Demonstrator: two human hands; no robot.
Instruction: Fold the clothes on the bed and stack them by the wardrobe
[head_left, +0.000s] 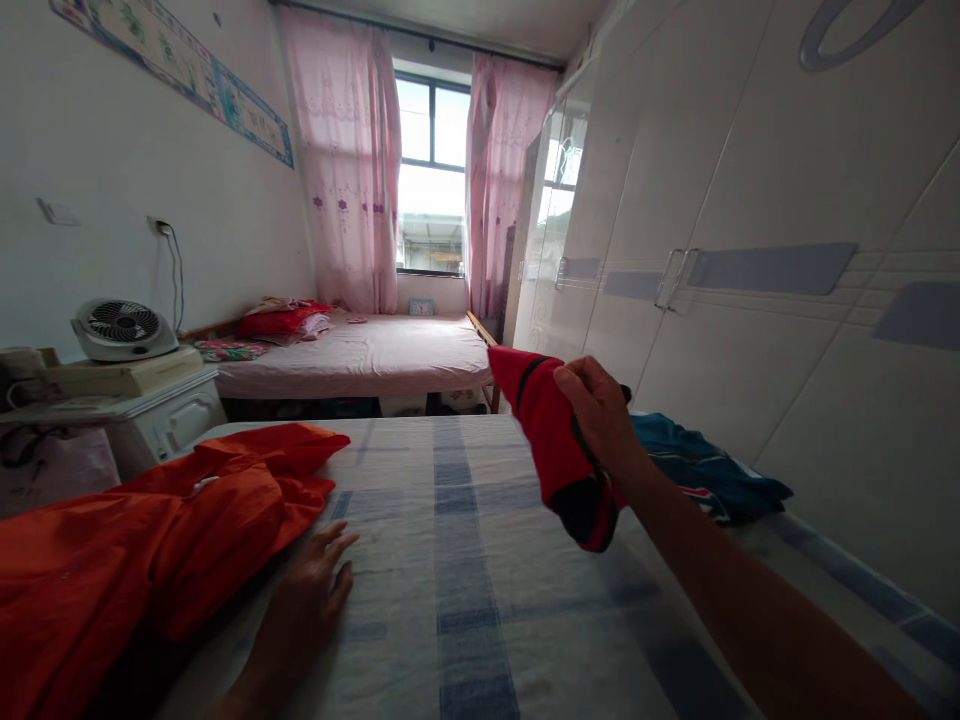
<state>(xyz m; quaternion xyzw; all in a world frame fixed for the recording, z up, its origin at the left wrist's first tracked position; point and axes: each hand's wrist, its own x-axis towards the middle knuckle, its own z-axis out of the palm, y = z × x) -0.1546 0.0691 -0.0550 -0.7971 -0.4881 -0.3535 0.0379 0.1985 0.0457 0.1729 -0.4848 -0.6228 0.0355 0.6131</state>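
Observation:
A red sock (545, 440) with black bands and a black patch hangs above the bed, pinched in my right hand (598, 405). Its lower end dangles clear of the sheet. My left hand (311, 580) is low over the bed sheet (397, 600), fingers spread and holding nothing. To the left of that hand lies an orange garment (217, 520), rumpled across the bed. Beyond my right forearm, dark teal clothing (697, 465) lies in a heap, partly hidden by the arm.
A white wardrobe (810, 390) runs along the right side. On the left, a small fan (126, 328) sits on a box atop a white cabinet (180, 415). Past the bed's far edge stands another bed (405, 350) with folded red bedding (277, 320), under a curtained window (431, 180).

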